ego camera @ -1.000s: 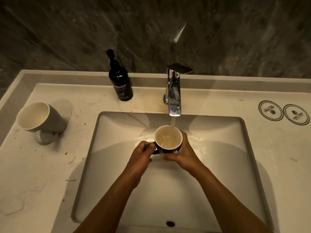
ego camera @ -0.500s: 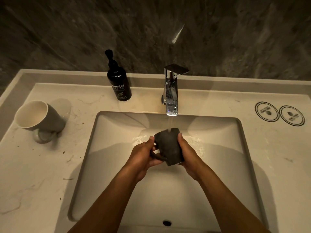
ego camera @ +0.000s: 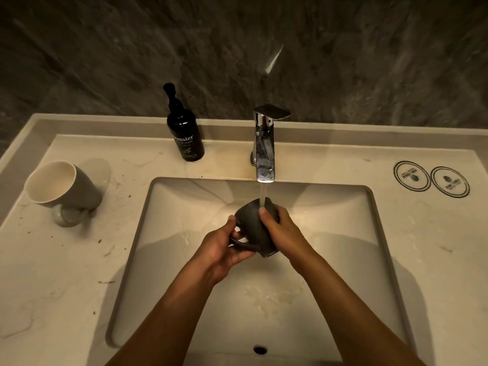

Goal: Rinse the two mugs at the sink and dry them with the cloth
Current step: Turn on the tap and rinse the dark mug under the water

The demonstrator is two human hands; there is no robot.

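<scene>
Dark mug [ego camera: 253,220] tipped under running tap [ego camera: 265,151], gripped by left hand [ego camera: 221,247] and right hand [ego camera: 282,231] above sink [ego camera: 184,202].

Dark stone wall [ego camera: 264,48], pale marble countertop [ego camera: 66,273], dim light

The scene is being viewed by a single wide-angle head camera, being pointed forward and steeply down from close above the sink [ego camera: 380,233], with the faucet [ego camera: 265,143] and dark wall being faced straight ahead.
</scene>
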